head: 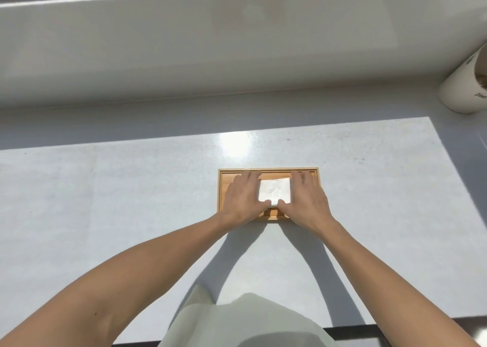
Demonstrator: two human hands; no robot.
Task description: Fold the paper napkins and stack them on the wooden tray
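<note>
A small wooden tray (271,170) lies flat near the middle of the white counter. In it sits a white stack of folded paper napkins (274,191), square in outline. My left hand (241,198) presses against the stack's left side, and my right hand (307,198) against its right side. Both thumbs touch the stack's near edge, and the fingers reach along its sides toward the tray's far rim. My hands cover much of the tray's floor and both of its short ends.
A white cylindrical container (465,88) stands at the far right against the raised white ledge (237,43) behind the counter. The counter's dark front edge (369,331) runs just before my body. Bright sunlight covers the counter (105,201).
</note>
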